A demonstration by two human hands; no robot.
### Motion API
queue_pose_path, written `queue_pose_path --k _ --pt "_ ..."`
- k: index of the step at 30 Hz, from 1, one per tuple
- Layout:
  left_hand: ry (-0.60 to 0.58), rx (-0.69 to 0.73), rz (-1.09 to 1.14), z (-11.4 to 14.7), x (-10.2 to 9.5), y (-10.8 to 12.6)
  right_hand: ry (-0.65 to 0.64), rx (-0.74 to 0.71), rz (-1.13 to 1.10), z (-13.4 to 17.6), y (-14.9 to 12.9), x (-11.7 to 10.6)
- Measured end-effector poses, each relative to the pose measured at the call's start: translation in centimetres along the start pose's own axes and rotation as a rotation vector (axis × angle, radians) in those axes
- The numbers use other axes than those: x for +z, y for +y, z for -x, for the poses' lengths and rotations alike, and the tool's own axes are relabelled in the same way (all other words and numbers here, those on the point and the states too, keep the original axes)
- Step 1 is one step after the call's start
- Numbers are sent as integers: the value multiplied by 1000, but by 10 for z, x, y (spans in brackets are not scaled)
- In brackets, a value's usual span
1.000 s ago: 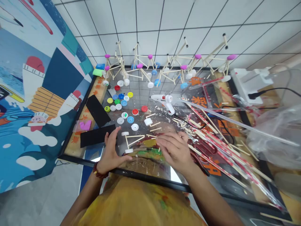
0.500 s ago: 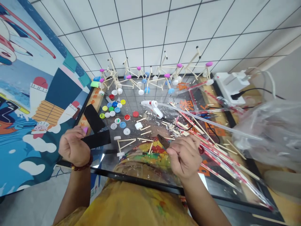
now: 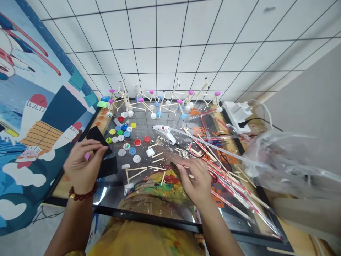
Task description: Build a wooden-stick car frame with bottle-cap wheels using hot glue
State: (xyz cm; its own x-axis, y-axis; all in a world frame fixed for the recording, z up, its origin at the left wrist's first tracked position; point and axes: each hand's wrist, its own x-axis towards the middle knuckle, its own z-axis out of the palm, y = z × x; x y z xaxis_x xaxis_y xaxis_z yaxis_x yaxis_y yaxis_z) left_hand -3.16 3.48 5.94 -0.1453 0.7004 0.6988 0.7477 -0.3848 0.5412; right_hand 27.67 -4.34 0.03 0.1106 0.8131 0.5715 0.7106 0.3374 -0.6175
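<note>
Below the tiled wall (image 3: 170,33), there lay the desk (image 3: 149,218)! The left hand (image 3: 84,167) hung by two black rectangular pieces (image 3: 108,167), thumb and fingers curled close; whether they pinched anything, I couldn't tell. The right hand (image 3: 195,177) gripped dark-nosed pliers (image 3: 174,169) above the desk. Beyond sat a white glue gun (image 3: 165,132); between the hands lay a stick frame (image 3: 137,174), with bottle caps (image 3: 132,151) scattered behind.

Your black-edged table (image 3: 114,193) carries loose coloured caps (image 3: 132,151) and two black strips (image 3: 108,168) at left, a stick frame (image 3: 137,174) near you, a white glue gun (image 3: 167,134) at centre, wooden sticks (image 3: 231,206) at right, and stick models (image 3: 183,116) along the back.
</note>
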Motion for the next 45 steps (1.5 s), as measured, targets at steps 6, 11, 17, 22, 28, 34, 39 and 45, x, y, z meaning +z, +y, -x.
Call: queue_pose_path --k 6,11,17,22,28,34,39,45 --pt "-638 189 -34 22 45 10 -314 43 133 -14 19 0" --pt "-837 219 -116 22 82 21 -419 12 247 -26 12 11" --pt "-991 283 -75 23 99 21 -445 49 237 -25 13 20" --pt "-1033 289 -40 32 109 13 -416 29 202 -23 20 23" --pt "-870 279 68 31 93 20 -321 142 -36 -14 20 30" --pt "-546 68 267 63 67 54 -372 449 -655 -9 0 32" --pt "-467 0 293 86 70 67 -432 553 -774 -11 -8 27" --pt "-475 -32 354 94 74 69 -418 518 -775 -9 -7 27"
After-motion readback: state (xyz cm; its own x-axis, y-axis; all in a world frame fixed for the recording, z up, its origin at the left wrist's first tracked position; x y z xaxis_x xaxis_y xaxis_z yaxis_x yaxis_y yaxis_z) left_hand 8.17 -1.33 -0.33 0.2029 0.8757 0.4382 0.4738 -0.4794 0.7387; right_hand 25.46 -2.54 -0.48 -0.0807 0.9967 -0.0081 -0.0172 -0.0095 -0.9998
